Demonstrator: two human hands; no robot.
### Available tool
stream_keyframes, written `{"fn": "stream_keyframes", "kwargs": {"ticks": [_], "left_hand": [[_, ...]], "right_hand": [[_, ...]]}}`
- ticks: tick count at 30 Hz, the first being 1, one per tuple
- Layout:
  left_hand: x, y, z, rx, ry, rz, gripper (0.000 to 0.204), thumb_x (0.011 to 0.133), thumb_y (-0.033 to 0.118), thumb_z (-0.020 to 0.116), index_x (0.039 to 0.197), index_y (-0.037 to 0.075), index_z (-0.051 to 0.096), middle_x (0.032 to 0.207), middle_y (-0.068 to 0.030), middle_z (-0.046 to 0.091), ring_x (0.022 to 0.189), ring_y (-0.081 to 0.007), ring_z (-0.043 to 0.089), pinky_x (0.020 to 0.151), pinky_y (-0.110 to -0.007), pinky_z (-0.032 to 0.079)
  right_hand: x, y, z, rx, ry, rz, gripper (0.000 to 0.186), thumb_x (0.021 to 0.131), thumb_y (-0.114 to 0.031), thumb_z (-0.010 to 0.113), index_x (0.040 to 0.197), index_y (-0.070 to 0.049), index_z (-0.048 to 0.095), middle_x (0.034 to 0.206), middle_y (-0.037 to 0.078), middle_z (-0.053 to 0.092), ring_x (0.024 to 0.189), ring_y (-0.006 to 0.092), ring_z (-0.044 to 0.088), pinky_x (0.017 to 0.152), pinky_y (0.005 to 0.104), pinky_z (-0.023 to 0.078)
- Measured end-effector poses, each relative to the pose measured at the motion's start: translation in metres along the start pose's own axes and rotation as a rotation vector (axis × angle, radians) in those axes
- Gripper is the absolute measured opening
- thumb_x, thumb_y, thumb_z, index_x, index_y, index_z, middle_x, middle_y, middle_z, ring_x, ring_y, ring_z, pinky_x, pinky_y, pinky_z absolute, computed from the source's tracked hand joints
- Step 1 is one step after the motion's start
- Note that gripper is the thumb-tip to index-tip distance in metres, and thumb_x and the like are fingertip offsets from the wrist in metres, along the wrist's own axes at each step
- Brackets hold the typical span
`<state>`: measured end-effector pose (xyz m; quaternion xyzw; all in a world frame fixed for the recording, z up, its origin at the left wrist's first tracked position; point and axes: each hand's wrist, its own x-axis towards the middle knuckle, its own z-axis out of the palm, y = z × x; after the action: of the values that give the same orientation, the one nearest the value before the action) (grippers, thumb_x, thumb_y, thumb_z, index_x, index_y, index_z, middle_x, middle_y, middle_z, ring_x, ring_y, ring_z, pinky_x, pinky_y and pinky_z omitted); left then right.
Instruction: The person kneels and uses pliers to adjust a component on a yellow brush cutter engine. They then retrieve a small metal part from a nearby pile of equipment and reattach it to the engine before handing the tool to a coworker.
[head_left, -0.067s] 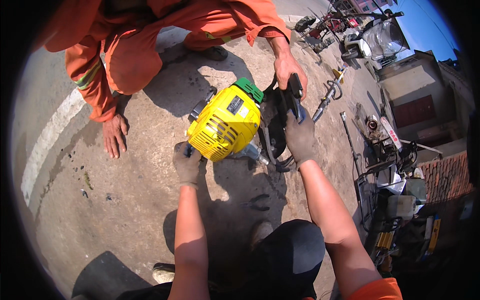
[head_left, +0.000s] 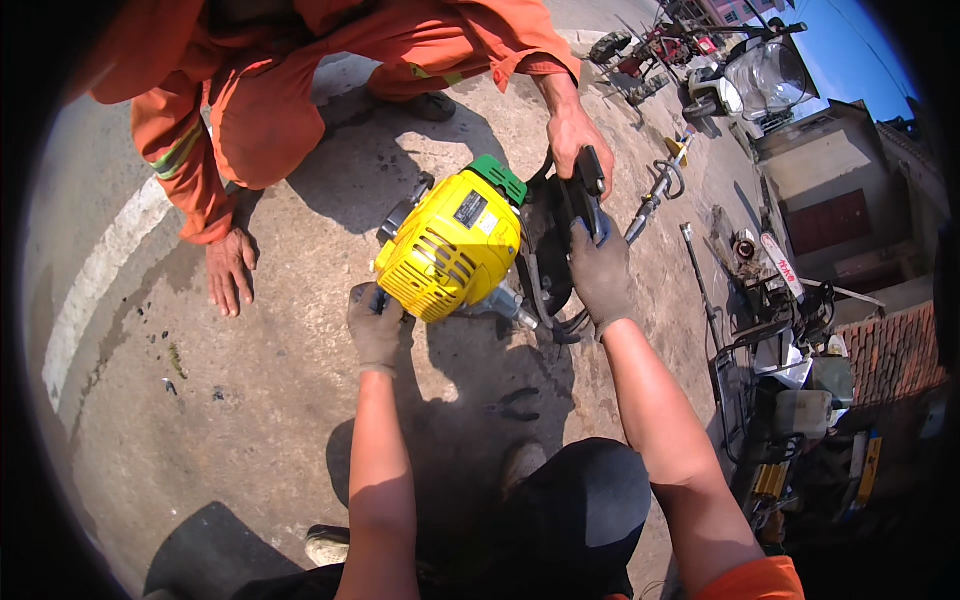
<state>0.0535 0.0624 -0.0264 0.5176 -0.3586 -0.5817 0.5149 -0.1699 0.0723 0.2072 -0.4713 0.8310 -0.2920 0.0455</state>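
A small yellow engine with a green cap rests on the concrete ground. My gloved left hand grips its lower left corner. My gloved right hand is closed on the black handle part at the engine's right side, where black cables loop. A person in orange work clothes crouches opposite; that person's hand holds the top of the same black part, and the other hand is pressed flat on the ground.
A long metal shaft and other tools lie on the ground to the right. A cluttered cart with parts stands at right. A white painted line runs at left. My knee is below.
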Motion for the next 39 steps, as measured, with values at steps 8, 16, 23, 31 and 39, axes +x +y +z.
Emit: {"fn": "stream_keyframes", "kwargs": {"ticks": [8, 16, 23, 31, 39], "left_hand": [[0.005, -0.003, -0.008, 0.089, -0.029, 0.191, 0.021, 0.085, 0.013, 0.059, 0.099, -0.002, 0.066, 0.089, -0.0099, 0.057, 0.084, -0.0186, 0.058, 0.073, -0.031, 0.046], [-0.002, 0.017, 0.0, 0.1, 0.071, -0.028, 0.019, 0.082, 0.013, 0.062, 0.092, -0.003, 0.065, 0.079, -0.0073, 0.065, 0.07, -0.0115, 0.059, 0.063, -0.03, 0.048], [-0.002, 0.012, -0.006, 0.109, 0.019, -0.007, 0.023, 0.08, 0.017, 0.062, 0.091, -0.003, 0.065, 0.073, -0.0084, 0.065, 0.065, -0.0153, 0.06, 0.06, -0.032, 0.047], [-0.002, 0.022, 0.003, 0.336, 0.086, 0.121, 0.03, 0.077, 0.021, 0.067, 0.094, -0.003, 0.066, 0.077, -0.0099, 0.066, 0.067, -0.0163, 0.061, 0.063, -0.032, 0.048], [0.007, 0.009, -0.008, 0.238, -0.032, 0.238, 0.029, 0.079, 0.018, 0.067, 0.098, -0.003, 0.066, 0.087, -0.0076, 0.064, 0.072, -0.0155, 0.058, 0.066, -0.03, 0.047]], "right_hand": [[-0.046, -0.06, -0.042, -0.097, -0.288, -0.451, 0.047, 0.083, -0.019, 0.063, 0.125, -0.001, 0.053, 0.107, 0.024, 0.059, 0.099, 0.0387, 0.06, 0.087, 0.0437, 0.047], [-0.015, -0.071, -0.005, -0.269, -0.624, -0.584, 0.046, 0.084, -0.022, 0.054, 0.128, -0.007, 0.055, 0.106, 0.023, 0.064, 0.099, 0.0372, 0.062, 0.086, 0.0417, 0.048], [-0.002, -0.103, -0.002, -0.492, -0.887, -0.36, 0.05, 0.083, -0.027, 0.051, 0.13, -0.011, 0.053, 0.12, 0.02, 0.06, 0.11, 0.0326, 0.059, 0.093, 0.04, 0.046], [-0.022, -0.084, -0.007, -0.413, -0.66, -0.374, 0.05, 0.085, -0.029, 0.052, 0.13, -0.007, 0.052, 0.113, 0.024, 0.062, 0.106, 0.0358, 0.06, 0.091, 0.0414, 0.045], [-0.016, -0.06, -0.013, -0.421, -0.664, -0.536, 0.055, 0.087, -0.024, 0.05, 0.14, -0.009, 0.042, 0.118, 0.02, 0.061, 0.11, 0.0333, 0.058, 0.094, 0.0403, 0.044]]}}
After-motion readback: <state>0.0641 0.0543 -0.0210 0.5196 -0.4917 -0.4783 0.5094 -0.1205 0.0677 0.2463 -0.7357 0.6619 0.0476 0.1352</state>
